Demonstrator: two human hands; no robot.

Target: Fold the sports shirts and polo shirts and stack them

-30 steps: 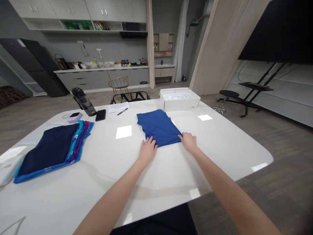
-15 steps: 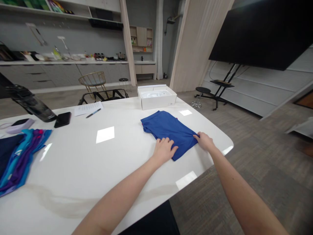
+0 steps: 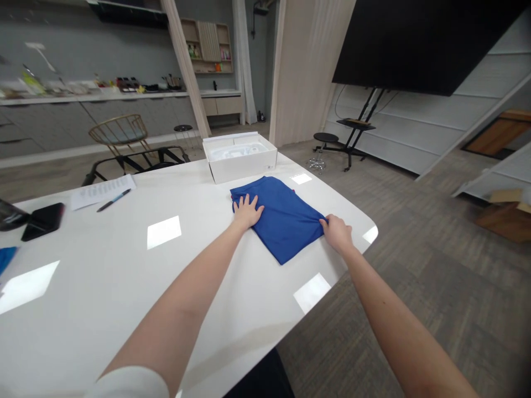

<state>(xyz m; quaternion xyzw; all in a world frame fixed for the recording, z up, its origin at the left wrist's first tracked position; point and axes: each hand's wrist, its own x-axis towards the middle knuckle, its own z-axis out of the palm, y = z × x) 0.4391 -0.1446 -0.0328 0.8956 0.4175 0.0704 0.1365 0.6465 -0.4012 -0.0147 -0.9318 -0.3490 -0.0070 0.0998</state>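
A blue folded garment lies flat on the white table, with a hint of red at its edges; its exact kind I cannot tell. My left hand rests on its left part, palm down with fingers spread. At its right corner my right hand pinches the cloth between thumb and fingers, and small creases run inward from that grip.
Behind the garment stands an open white box with clear plastic inside. To the left are a printed sheet, a pen and a black phone. A blue cloth shows at the left edge.
My left hand has slid from the garment's near edge up to its far left part, fingers spreading. My right hand keeps its pinch. The view has turned to the right.
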